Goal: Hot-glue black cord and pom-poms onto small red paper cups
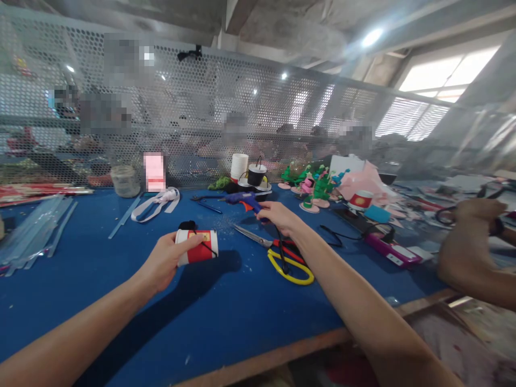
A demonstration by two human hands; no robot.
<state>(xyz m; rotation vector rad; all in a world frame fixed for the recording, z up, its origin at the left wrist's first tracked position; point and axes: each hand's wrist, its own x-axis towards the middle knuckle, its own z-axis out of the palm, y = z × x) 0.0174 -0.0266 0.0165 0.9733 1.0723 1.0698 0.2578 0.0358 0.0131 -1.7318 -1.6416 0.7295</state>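
Note:
My left hand [169, 257] grips a white paper cup [198, 252] with a red band, tipped on its side above the blue table. A black cord crosses the cup, and a dark fuzzy clump [187, 226] shows just behind it. Farther back, my right hand [278, 217] is closed around the handle of a blue glue gun [244, 200] with an orange trigger; its nozzle points left. Scissors [291, 267] with red and yellow handles lie open under my right forearm, near the glue gun's black cable.
Clear glue sticks [38, 236] lie at left, near a glass jar [124, 180] and white ribbon [157, 204]. Stacked cups [239, 166] and green figures [322, 185] stand at the back. A purple power strip [393, 250] lies right, beside another person's arm [471, 247].

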